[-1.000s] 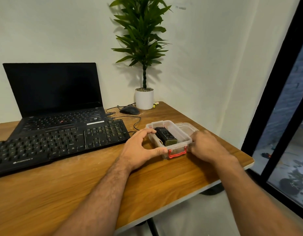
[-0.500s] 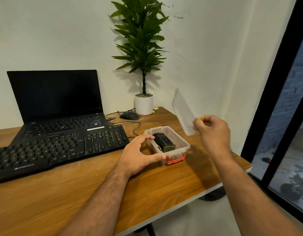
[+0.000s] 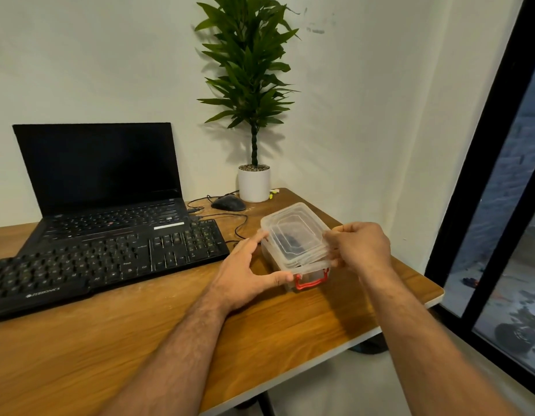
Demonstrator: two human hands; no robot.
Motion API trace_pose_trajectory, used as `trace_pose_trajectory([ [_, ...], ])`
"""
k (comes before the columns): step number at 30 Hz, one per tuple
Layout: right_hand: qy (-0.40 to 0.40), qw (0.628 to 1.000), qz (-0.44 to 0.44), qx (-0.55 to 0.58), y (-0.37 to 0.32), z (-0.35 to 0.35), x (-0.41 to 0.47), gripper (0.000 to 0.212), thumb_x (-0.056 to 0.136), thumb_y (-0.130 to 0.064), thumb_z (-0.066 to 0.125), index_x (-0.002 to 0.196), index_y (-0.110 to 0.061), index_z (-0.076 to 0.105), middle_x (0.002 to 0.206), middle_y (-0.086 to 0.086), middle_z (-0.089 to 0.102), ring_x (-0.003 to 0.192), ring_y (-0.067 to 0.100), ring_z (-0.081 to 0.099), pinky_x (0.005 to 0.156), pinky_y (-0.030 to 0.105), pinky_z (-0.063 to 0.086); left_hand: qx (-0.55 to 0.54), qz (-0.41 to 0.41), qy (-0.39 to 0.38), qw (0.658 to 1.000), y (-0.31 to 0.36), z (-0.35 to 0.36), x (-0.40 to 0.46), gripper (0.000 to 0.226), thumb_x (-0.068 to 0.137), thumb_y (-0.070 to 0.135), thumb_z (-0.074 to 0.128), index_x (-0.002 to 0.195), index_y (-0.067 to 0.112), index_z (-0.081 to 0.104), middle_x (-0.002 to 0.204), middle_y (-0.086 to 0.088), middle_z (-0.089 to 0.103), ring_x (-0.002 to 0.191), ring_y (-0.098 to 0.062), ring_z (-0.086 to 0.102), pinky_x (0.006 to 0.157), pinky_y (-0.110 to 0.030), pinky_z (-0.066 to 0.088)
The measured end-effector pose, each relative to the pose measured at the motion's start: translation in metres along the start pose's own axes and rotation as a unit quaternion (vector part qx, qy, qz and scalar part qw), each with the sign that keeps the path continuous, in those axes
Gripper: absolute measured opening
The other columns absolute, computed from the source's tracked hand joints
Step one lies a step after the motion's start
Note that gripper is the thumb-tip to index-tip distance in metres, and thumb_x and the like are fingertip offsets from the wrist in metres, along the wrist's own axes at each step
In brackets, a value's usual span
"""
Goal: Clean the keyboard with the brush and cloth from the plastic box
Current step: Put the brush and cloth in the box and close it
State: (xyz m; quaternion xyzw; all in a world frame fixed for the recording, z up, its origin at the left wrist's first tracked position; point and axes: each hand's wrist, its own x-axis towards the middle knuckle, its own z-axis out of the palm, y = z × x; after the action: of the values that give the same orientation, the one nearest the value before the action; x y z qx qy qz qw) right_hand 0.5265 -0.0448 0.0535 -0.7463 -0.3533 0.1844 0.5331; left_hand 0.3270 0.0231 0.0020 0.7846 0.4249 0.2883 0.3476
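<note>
A clear plastic box (image 3: 287,273) with a red clasp (image 3: 310,282) stands on the wooden desk (image 3: 140,340), right of the black keyboard (image 3: 104,264). My left hand (image 3: 248,273) grips the box's left side, thumb at the front corner. My right hand (image 3: 360,249) pinches the clear lid (image 3: 294,232) and holds it flat over the box. A dark object shows dimly through the lid; the brush and cloth cannot be made out.
An open black laptop (image 3: 101,181) sits behind the keyboard. A black mouse (image 3: 228,203) with its cable and a potted plant (image 3: 254,183) stand at the back. The desk's right edge lies close to the box; a dark window frame (image 3: 482,175) rises beyond.
My right hand took the lid from beside the box, raised it upright in the air, and now has brought it down flat over the box. My left hand kept its hold.
</note>
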Motion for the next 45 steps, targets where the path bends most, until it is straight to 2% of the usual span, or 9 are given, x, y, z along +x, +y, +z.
trace_pose_trajectory([
  [5,0.017,0.991,-0.001,-0.133,-0.005,0.005,0.016,0.022,0.083,-0.029,0.079,0.091,-0.011,0.07,0.086,0.007,0.07,0.074,0.021,0.069,0.06,0.03,0.056,0.006,-0.003,0.005,1.0,-0.001,-0.001,0.002,0.128,0.04,0.086,0.071,0.15,0.049,0.017,0.16,0.008,0.024,0.138,-0.015,0.038,0.111,-0.047,0.039],
  [12,-0.026,0.977,0.004,-0.209,-0.003,0.0,0.025,0.017,0.087,-0.027,0.074,0.083,-0.011,0.071,0.051,0.002,0.068,0.054,0.014,0.067,0.062,0.03,0.055,0.019,0.024,0.003,1.0,-0.007,0.0,0.003,0.112,0.045,0.09,0.067,0.142,0.063,0.018,0.157,0.016,0.022,0.138,-0.014,0.035,0.11,-0.05,0.04],
  [22,-0.106,0.98,0.038,-0.166,-0.008,-0.008,0.021,0.009,0.081,-0.012,0.079,0.086,-0.007,0.073,0.084,0.011,0.073,0.067,0.026,0.075,0.06,0.033,0.062,-0.018,0.04,0.014,0.999,-0.011,0.001,0.003,0.087,0.045,0.077,0.077,0.125,0.055,0.052,0.15,0.018,0.033,0.131,-0.011,0.043,0.108,-0.044,0.043],
  [28,-0.09,0.993,-0.01,-0.076,0.002,0.005,0.019,0.01,0.084,-0.027,0.078,0.088,-0.019,0.075,0.092,0.0,0.072,0.078,0.019,0.071,0.07,0.036,0.062,-0.06,0.047,0.099,0.992,-0.012,0.003,0.012,0.047,0.08,0.075,0.05,0.112,0.046,0.069,0.126,0.016,0.063,0.114,-0.002,0.057,0.1,-0.036,0.049],
  [32,-0.098,0.995,0.01,-0.032,0.008,0.018,0.021,0.012,0.084,-0.021,0.078,0.095,-0.017,0.075,0.097,0.001,0.072,0.082,0.018,0.069,0.057,0.03,0.054,-0.203,-0.055,0.138,0.968,-0.004,0.003,0.024,0.031,0.087,0.053,0.063,0.103,0.029,0.074,0.093,0.003,0.076,0.09,-0.021,0.073,0.078,-0.04,0.061],
  [36,-0.132,0.989,0.068,0.009,0.008,0.021,0.028,0.013,0.082,-0.017,0.079,0.091,-0.01,0.073,0.092,0.007,0.073,0.081,0.021,0.07,0.061,0.032,0.057,-0.356,-0.215,0.139,0.899,0.01,0.005,0.046,0.04,0.085,0.05,0.068,0.102,0.014,0.069,0.087,-0.005,0.076,0.064,-0.013,0.07,0.056,-0.025,0.057],
  [39,-0.147,0.98,0.113,0.067,0.013,0.022,0.033,0.021,0.077,-0.014,0.081,0.094,-0.008,0.072,0.096,0.009,0.073,0.09,0.026,0.071,0.079,0.044,0.061,-0.359,-0.263,0.126,0.887,0.01,0.002,0.056,0.026,0.09,0.035,0.069,0.101,0.012,0.07,0.074,0.0,0.068,0.049,-0.007,0.056,0.046,-0.019,0.049],
  [42,-0.169,0.972,0.131,0.098,0.016,0.024,0.036,0.019,0.082,-0.016,0.075,0.099,-0.009,0.071,0.099,0.009,0.074,0.092,0.027,0.071,0.081,0.044,0.061,-0.376,-0.295,0.102,0.872,0.014,0.001,0.066,0.018,0.089,0.023,0.06,0.1,0.01,0.066,0.07,0.0,0.057,0.049,-0.006,0.048,0.041,-0.017,0.043],
  [45,-0.171,0.97,0.129,0.115,0.018,0.025,0.037,0.015,0.084,-0.016,0.072,0.098,-0.009,0.07,0.099,0.01,0.074,0.092,0.028,0.071,0.084,0.046,0.06,-0.309,-0.31,0.072,0.896,0.016,0.007,0.074,0.024,0.088,0.032,0.055,0.101,0.014,0.064,0.078,-0.003,0.063,0.05,-0.008,0.049,0.037,-0.018,0.039],
])
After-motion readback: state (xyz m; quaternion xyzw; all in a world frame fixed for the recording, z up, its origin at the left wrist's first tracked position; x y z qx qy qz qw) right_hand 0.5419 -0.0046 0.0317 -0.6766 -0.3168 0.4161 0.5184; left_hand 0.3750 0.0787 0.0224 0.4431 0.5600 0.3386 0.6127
